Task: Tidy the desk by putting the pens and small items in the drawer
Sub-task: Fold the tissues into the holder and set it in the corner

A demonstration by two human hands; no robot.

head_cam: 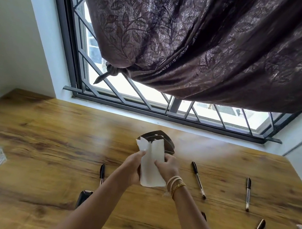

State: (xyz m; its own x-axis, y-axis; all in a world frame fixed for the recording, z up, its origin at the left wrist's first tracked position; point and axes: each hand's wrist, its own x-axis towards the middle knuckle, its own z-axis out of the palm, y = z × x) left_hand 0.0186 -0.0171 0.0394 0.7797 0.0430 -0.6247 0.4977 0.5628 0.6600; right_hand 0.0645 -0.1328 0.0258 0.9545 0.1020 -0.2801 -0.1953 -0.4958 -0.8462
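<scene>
While both my left hand [135, 166] and right hand [167, 166] pinched the white paper [152, 166], a careless tug risked tearing it above the desk [43, 137].

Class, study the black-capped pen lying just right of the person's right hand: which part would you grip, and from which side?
Probably pinch the clear barrel of the black-capped pen from above, fingers either side. It lies flat on the desk, slanting, with bare wood around it, so nothing blocks a top approach.
</scene>
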